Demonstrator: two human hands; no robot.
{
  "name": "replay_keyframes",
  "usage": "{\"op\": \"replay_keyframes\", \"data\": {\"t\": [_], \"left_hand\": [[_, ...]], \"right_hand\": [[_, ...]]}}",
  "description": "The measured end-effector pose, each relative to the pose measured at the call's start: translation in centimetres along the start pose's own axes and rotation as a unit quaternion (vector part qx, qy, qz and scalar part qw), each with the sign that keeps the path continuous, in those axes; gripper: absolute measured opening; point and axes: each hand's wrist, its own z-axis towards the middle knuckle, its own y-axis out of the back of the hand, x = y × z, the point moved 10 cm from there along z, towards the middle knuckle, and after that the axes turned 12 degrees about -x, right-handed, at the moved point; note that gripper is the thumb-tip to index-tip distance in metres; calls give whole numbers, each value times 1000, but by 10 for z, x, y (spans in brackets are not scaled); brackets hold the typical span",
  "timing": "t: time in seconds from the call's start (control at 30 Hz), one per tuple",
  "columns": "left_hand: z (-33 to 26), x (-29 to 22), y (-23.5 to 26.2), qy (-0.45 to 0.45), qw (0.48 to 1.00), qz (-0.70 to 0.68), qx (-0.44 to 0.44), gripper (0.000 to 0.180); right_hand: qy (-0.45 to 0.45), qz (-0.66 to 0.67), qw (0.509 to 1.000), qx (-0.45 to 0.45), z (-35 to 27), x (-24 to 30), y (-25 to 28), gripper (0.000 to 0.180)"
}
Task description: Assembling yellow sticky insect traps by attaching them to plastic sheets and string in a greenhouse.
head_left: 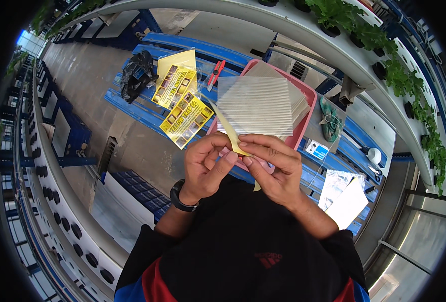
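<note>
Close to my body, I hold a thin yellow sheet (226,126), seen nearly edge-on and slightly bent. My left hand (210,163) pinches its near edge between thumb and fingers. From the other side, my right hand (276,161) grips the same edge, its thumb and fingertips closed beside those of the left. Just beyond the hands, a pink tray (309,95) holds stacked flat sheets. Over it lies a translucent ribbed sheet (255,103). Left of the yellow sheet are two printed yellow packets, the nearer packet (187,121) overlapping the farther packet (173,86).
Blue slats (132,111) form the bench. On it lie a black plastic bag (137,75), a red-and-black tool (216,74), green twine (329,121), a small white-and-blue box (316,149), scissors (375,173) and a white sheet (345,204). Potted leafy plants (401,75) line a white channel at right.
</note>
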Motion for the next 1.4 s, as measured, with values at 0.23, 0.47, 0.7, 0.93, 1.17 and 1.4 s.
{"op": "replay_keyframes", "data": {"t": [0.23, 0.47, 0.7, 0.93, 1.17, 1.4], "left_hand": [[3, 0, 1, 50, 995, -77, -47, 12], [3, 4, 5, 25, 998, 43, -48, 14], [8, -15, 0, -10, 990, 124, -69, 10], [18, -74, -18, -238, 929, 267, -91, 22], [43, -81, -3, -262, 923, 253, -122, 15], [62, -72, 82, -103, 948, 45, -299, 15]], "right_hand": [[101, -55, 993, -2, 7, 24, -8, 27], [11, 25, 1000, 14, 8, 10, -9, 19], [-177, 182, 967, -37, -2, -14, -6, 13], [-261, 246, 932, -52, -6, -20, 0, 14], [-120, 105, 987, 2, 11, -3, 7, 26], [-248, 23, 967, 52, -17, -38, 47, 22]]}}
